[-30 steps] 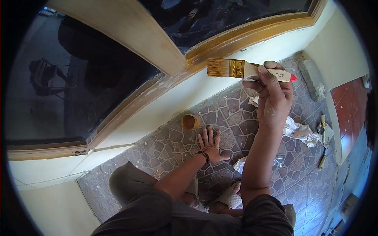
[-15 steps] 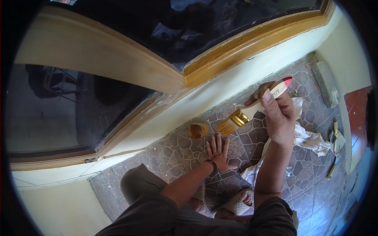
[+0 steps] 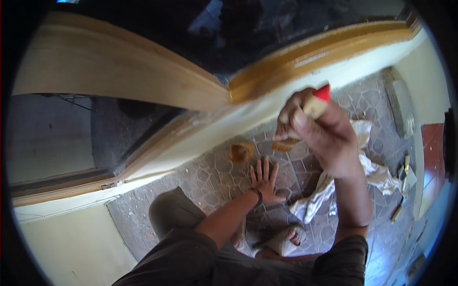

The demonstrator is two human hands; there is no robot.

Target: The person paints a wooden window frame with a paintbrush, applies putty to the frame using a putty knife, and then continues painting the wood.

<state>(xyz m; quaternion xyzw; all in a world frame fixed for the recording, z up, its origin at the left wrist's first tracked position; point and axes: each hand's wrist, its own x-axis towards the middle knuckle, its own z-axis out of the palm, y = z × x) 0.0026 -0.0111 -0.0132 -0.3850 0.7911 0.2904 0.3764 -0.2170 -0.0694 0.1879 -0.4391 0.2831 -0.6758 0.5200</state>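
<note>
My right hand (image 3: pixel 322 128) is wrapped round the pale handle of a paintbrush (image 3: pixel 314 106) with a red tip, held up in front of the wall. The brush's brown bristles point down and left, partly hidden behind my fingers. My left hand (image 3: pixel 264 182) lies flat on the stone-patterned floor (image 3: pixel 222 174), fingers spread, with a dark bracelet at the wrist. Just beyond its fingertips stands a small open container (image 3: pixel 242 152) stained brown inside.
A glossy brown window frame (image 3: pixel 305 55) joins a paler wooden frame (image 3: pixel 119 62). White cloth (image 3: pixel 315 202) lies right of my feet. Scraper-like tools (image 3: pixel 405 183) and a concrete block (image 3: pixel 400 109) are at the far right.
My right hand has moved up and left, and the brush has turned so that its handle end faces the camera more. The left hand stays flat on the floor. The view has shifted slightly.
</note>
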